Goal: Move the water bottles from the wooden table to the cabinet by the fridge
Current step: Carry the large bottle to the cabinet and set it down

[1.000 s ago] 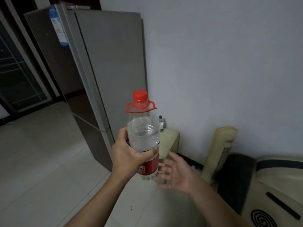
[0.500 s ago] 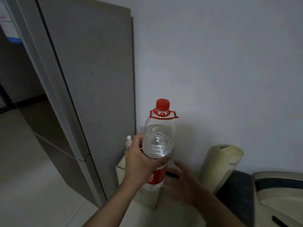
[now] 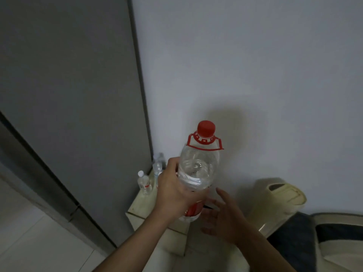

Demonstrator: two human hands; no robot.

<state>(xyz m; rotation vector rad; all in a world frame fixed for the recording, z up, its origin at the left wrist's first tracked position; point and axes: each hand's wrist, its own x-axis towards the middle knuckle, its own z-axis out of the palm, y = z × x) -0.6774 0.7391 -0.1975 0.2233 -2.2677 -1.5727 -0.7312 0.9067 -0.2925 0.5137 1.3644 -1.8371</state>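
my left hand (image 3: 177, 195) hides most of the big bottle's (image 3: 199, 169) red label. the furthest small bottle (image 3: 159, 163) is blurred, and the cabinet (image 3: 140, 205) is half covered by my arms.

Dim white wall (image 3: 255, 75), pale tiled floor (image 3: 29, 242)

Left hand (image 3: 176, 195): bare, no ring or glove visible.
Right hand (image 3: 222, 218): bare, nothing worn.
Forearms: both uncovered to the frame edge at 6 o'clock, no sleeve, watch or band in sight.
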